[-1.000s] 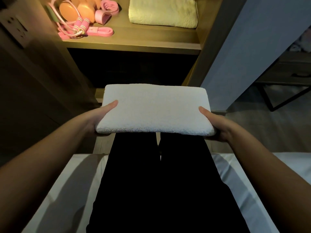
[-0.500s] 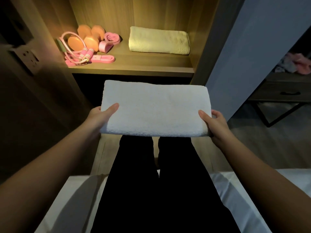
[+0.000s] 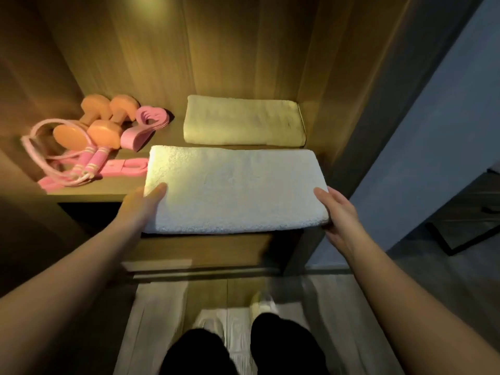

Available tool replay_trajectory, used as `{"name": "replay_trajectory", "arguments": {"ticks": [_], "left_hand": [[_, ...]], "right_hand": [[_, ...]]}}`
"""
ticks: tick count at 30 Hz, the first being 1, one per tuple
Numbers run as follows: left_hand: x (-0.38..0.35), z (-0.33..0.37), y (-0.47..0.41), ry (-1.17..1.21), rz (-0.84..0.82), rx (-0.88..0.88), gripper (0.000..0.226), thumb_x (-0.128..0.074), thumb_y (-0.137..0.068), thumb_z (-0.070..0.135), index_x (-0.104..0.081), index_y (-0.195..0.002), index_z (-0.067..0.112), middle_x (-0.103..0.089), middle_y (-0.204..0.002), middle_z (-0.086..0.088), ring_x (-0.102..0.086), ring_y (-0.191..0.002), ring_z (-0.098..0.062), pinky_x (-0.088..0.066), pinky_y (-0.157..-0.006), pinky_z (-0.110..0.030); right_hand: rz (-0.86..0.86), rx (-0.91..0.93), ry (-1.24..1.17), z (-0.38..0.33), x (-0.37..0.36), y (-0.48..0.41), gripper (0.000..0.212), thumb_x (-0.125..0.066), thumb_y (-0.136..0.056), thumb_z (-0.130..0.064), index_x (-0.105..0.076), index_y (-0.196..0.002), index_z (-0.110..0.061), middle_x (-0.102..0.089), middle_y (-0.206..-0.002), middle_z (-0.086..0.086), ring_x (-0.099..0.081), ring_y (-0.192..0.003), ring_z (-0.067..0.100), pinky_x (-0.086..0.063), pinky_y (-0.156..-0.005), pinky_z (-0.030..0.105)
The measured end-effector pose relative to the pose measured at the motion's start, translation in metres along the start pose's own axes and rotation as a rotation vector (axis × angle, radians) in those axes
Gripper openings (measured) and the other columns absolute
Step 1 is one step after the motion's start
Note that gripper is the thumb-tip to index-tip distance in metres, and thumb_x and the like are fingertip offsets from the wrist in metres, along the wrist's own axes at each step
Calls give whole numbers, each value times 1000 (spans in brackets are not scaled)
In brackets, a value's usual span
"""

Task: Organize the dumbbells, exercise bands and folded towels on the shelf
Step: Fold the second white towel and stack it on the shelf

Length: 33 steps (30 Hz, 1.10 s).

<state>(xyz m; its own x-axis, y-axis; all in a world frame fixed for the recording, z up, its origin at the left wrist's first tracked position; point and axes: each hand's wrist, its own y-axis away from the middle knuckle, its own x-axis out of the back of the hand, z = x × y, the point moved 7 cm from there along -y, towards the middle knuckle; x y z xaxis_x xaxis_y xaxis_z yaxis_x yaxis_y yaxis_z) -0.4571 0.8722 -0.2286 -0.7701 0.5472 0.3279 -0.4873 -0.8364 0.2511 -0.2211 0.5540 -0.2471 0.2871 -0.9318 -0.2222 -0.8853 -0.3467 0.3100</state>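
Nearest the camera, dark trouser legs and pale shoes [image 3: 211, 324] stood on the floor [image 3: 338, 320]. Above them, 2 bare forearms reached forward. The left hand [image 3: 140, 204] gripped the left end of a folded white towel [image 3: 232, 190], thumb on top and fingers hidden beneath. The right hand [image 3: 338, 212] gripped the right end in the same way. The towel lay flat, its far edge over the front of the lit shelf [image 3: 89, 189] and its near half overhanging the lip. Whether it touched the board could not be told.

Behind it a folded yellow towel [image 3: 243, 120] lay against the right wall. To the left sat 2 orange dumbbells [image 3: 100, 123], pink exercise bands [image 3: 148, 123] and a pink jump rope [image 3: 89, 158], bunched together.

The likely trouble was at the towel's left far corner, which sat just beside a pink strap. Pushed straight in, it could drag that strap or nudge the bands. Let go too soon, the overhanging half could tip the towel off the lip and undo its fold.

Half a second before, the towel was held lower, in front of the shelf edge, with a white bed below. Now the bed was out of view and the towel was up at shelf height. The shelf's items lay as they had.
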Motion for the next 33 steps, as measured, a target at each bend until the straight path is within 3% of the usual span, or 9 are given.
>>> {"name": "replay_trajectory", "arguments": {"ticks": [3,6,9,15,21,24,27,30,33], "left_hand": [[-12,15,-37,19,2,-38,41,-51,-98,42,-56,-125,12,-63,-109,-5,-62,-95,-24,-48,-82,-36],[-22,16,-65,3,32,-49,63,-55,-93,50,-49,-136,4,-58,-129,-10,-56,-116,-31,-45,-98,-45],[-35,14,-85,-80,42,-14,65,-52,-96,47,-44,-137,-3,-54,-127,-11,-51,-118,-34,-40,-92,-40],[-36,16,-111,-196,41,25,61,-56,-93,50,-55,-120,-5,-59,-117,-19,-55,-103,-34,-42,-92,-40],[-48,32,-109,-344,23,-91,43,-49,-97,48,-50,-81,8,-51,-78,-5,-47,-72,-20,-32,-67,-35],[-52,37,-110,-368,19,-94,41,-47,-98,46,-43,-74,12,-48,-73,-4,-42,-63,-15,-31,-58,-34],[-55,42,-116,-410,6,-59,42,-46,-99,46,-50,-91,5,-55,-83,-10,-50,-71,-22,-34,-66,-35],[-56,42,-120,-431,35,-75,48,-48,-99,42,-46,-121,-1,-56,-120,-23,-54,-106,-39,-38,-83,-40],[-57,56,-105,-587,130,-369,56,-53,-97,30,-33,-140,0,-38,-144,-26,-39,-129,-45,-36,-102,-52]], "right_hand": [[26,-8,-186,2,-15,-32,47,-71,-83,-26,-60,-126,-10,-69,-118,9,-67,-106,19,-53,-82,30],[23,-41,-484,10,-36,-53,56,-67,-79,-28,-58,-129,-6,-66,-123,13,-63,-114,22,-53,-88,32],[32,-109,-636,27,-53,-63,49,-65,-84,-21,-56,-130,-8,-66,-123,14,-61,-115,25,-50,-95,37],[97,-150,-687,35,-59,-70,42,-64,-91,-14,-52,-131,-9,-65,-121,13,-63,-111,25,-54,-88,36],[106,-171,-682,29,-55,-68,32,-62,-93,-13,-54,-123,-9,-65,-116,13,-63,-106,25,-55,-82,35],[119,-187,-701,22,-56,-65,20,-60,-94,-11,-56,-113,-8,-65,-112,14,-63,-103,26,-55,-78,36],[132,-174,-754,21,-66,-65,32,-61,-94,-13,-54,-125,-9,-65,-116,14,-64,-107,27,-53,-89,39],[162,-137,-736,22,-71,-68,46,-63,-93,-17,-49,-136,-10,-65,-121,12,-63,-110,27,-52,-95,42],[237,-168,-582,22,-55,-62,51,-65,-92,-15,-45,-139,-7,-61,-124,11,-60,-115,25,-46,-104,42]]}}
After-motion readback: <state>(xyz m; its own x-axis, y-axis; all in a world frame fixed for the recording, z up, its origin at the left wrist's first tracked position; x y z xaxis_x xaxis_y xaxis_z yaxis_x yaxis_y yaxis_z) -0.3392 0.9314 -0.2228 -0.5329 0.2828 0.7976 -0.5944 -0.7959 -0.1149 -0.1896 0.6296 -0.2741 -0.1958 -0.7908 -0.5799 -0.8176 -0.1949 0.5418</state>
